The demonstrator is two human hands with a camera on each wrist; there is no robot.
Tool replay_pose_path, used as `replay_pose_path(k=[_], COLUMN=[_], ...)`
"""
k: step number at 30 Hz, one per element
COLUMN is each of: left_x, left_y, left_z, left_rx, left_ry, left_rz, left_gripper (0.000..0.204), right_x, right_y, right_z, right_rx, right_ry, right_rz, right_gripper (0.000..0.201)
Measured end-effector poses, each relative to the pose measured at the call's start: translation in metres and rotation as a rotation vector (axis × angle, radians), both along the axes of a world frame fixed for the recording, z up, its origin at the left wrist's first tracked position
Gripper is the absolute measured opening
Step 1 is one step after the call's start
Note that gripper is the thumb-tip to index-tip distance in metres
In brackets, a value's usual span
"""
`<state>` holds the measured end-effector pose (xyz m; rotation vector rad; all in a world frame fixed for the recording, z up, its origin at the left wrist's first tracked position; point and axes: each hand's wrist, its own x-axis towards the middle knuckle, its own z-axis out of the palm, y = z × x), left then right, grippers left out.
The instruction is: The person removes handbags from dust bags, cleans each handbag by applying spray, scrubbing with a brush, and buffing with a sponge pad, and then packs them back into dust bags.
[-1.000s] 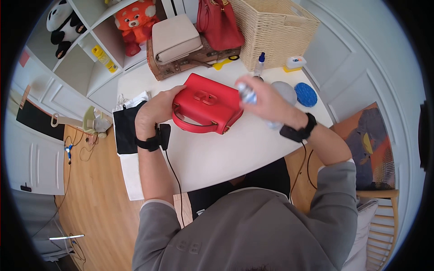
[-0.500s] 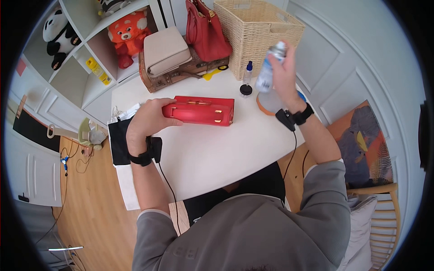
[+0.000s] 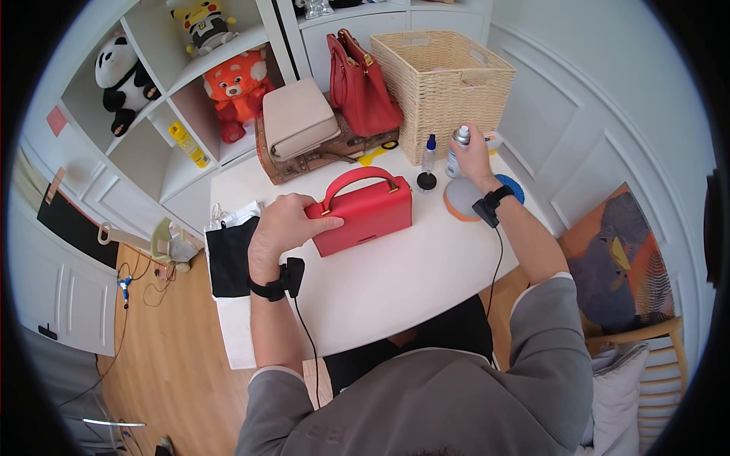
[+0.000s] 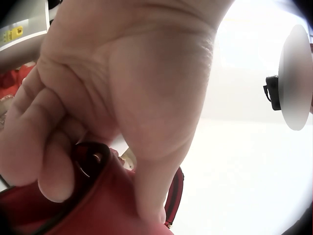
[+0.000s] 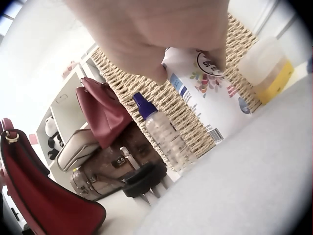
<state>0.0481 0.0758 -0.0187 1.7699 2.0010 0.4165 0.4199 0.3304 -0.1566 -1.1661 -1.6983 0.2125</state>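
A red handbag [image 3: 366, 216] stands upright on the white table [image 3: 395, 296], its handle arched over the top. My left hand [image 3: 283, 228] grips it by the upper left end; in the left wrist view the thumb lies on one face of the bag and the fingers curl over the opposite side. At the back right, my right hand [image 3: 474, 161] holds a white aerosol can [image 5: 208, 93] near its top, close in front of the wicker basket. Printed coloured drops and a barcode show on the can in the right wrist view.
A clear bottle with a blue cap [image 3: 430, 156], a black-bristled brush [image 5: 144, 178], a grey-and-orange disc [image 3: 462, 201] and a blue pad [image 3: 511, 188] lie near the can. Behind stand the wicker basket [image 3: 426, 99], another red bag [image 3: 365, 91] and a beige bag [image 3: 300, 121] on a brown case.
The red handbag has been turned in my left hand from lying tilted to upright with its handle up. My right hand has lowered the aerosol can from mid-air toward the table's back right.
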Motion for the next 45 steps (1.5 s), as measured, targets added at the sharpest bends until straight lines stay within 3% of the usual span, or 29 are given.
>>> replay_pose_path(k=[7,9,11,12,14,15,17,18,20,22,27,32,34,35,37,38,40,44,45], left_x=[-0.007,-0.008,-0.011,-0.011,-0.009,-0.007,-0.003,-0.002,-0.002,-0.001,-0.002,-0.005,-0.006,-0.006,-0.006,-0.005,-0.006,-0.006,-0.004], left_y=[0.005,0.004,0.005,0.006,0.012,0.014,0.014,0.014,0.013,0.011,0.010,0.015,0.016,0.016,0.017,0.017,0.019,0.023,0.023], left_z=[-0.010,-0.012,-0.021,-0.025,-0.027,-0.027,-0.028,-0.026,-0.024,-0.020,-0.020,-0.027,-0.027,-0.028,-0.029,-0.028,-0.031,-0.032,-0.032], left_rx=[0.090,0.230,0.302,0.380,0.360,0.344,0.281,0.220,0.215,0.191,0.163,0.200,0.204,0.211,0.215,0.219,0.223,0.187,0.180], left_ry=[0.033,0.183,0.103,0.024,0.006,-0.011,-0.039,-0.069,-0.086,-0.096,-0.089,-0.069,-0.067,-0.060,-0.074,-0.073,-0.091,-0.136,-0.135], left_rz=[-0.055,-0.150,-0.197,-0.248,-0.279,-0.312,-0.285,-0.256,-0.258,-0.271,-0.235,-0.261,-0.263,-0.271,-0.268,-0.257,-0.241,-0.149,-0.153], left_gripper=[0.064,0.062,0.061,0.060,0.058,0.056,0.056,0.057,0.061,0.075,0.075,0.064,0.063,0.063,0.061,0.060,0.058,0.058,0.058], right_x=[-0.003,-0.006,-0.017,-0.021,-0.029,-0.037,-0.054,-0.060,-0.073,-0.075,-0.079,-0.075,-0.067,-0.068,-0.069,-0.069,-0.065,-0.059,-0.062], right_y=[-0.019,-0.029,-0.049,-0.055,-0.064,-0.068,-0.074,-0.073,-0.068,-0.047,-0.025,-0.046,-0.047,-0.057,-0.080,-0.093,-0.119,-0.159,-0.170], right_z=[0.007,0.014,0.035,0.044,0.057,0.055,0.054,0.056,0.056,0.041,0.025,0.046,0.053,0.066,0.097,0.109,0.125,0.136,0.136], right_rx=[-0.104,-0.112,0.405,0.402,0.574,0.572,0.173,0.179,-0.166,-0.187,-0.323,-0.207,0.251,0.242,0.450,0.443,0.167,0.109,0.120], right_ry=[0.003,0.018,-0.237,-0.237,-0.406,-0.404,-0.429,-0.427,-0.450,-0.451,-0.395,-0.412,-0.232,-0.236,-0.048,-0.050,0.379,0.384,0.155], right_rz=[0.001,0.014,-0.299,-0.296,-0.082,-0.081,-0.001,0.000,-0.141,-0.160,-0.171,-0.135,0.027,0.030,0.082,0.083,0.363,0.390,0.360], right_gripper=[0.050,0.051,0.054,0.054,0.054,0.054,0.050,0.050,0.050,0.047,0.040,0.028,0.034,0.034,0.038,0.038,0.037,0.035,0.035])
